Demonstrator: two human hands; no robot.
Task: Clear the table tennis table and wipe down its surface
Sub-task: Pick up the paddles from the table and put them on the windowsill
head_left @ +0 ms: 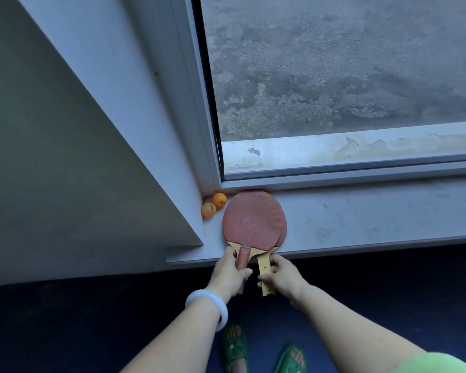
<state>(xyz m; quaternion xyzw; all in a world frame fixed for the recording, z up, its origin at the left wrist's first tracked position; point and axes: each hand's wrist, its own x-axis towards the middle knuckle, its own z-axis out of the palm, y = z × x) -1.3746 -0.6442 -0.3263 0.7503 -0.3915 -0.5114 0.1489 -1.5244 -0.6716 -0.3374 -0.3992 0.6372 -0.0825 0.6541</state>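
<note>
Two stacked paddles (254,222) lie on a windowsill (374,219) beside two balls (214,204). The left hand (230,273) and right hand (283,275) each grip a handle. Clearing seems nearly done; the table is unseen, wiping apparently remains.

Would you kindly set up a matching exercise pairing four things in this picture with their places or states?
Things:
1. balls
2. top paddle
3. left hand
4. bangle

Places or states:
A. on the left wrist
B. in the sill's corner by the window frame
C. grips the red handle
D. lies on the sill over another paddle

Pairs: 1-B, 2-D, 3-C, 4-A
</note>
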